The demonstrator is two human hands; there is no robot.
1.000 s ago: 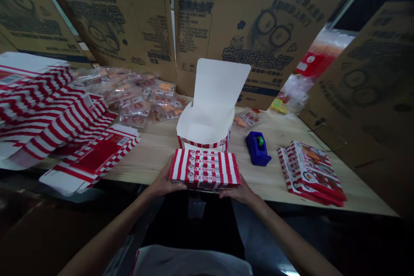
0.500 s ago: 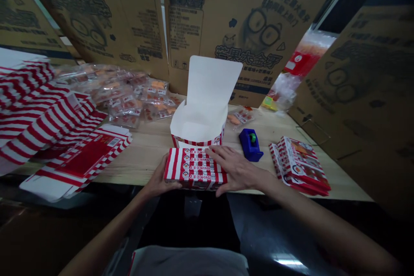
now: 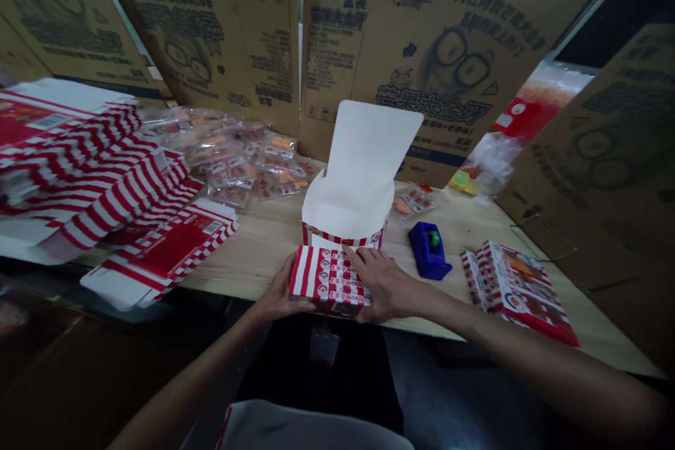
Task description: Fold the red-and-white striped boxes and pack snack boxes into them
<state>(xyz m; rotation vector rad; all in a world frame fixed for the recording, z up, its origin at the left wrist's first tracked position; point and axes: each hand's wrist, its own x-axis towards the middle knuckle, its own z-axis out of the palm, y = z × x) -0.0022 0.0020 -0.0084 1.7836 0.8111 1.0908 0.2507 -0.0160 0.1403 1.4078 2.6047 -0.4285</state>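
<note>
Here I'm seeing the box (image 3: 327,280) lying crosswise at the bench (image 3: 253,246) edge, left hand (image 3: 279,295) gripping its left end, right hand (image 3: 384,285) pressing flat and open on top.

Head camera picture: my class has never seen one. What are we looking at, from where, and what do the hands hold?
There is no machine here. A camera worn on a person's head looks forward and down at their own two bare hands. The left hand grips the end of a red-and-white striped cardboard box at the edge of a pale wooden table. The right hand lies flat on its top. Behind it stands an open white-lined box, lid up. A small blue plastic gadget sits to the right. Flat striped box blanks are piled on the left, with clear snack packets behind.
</note>
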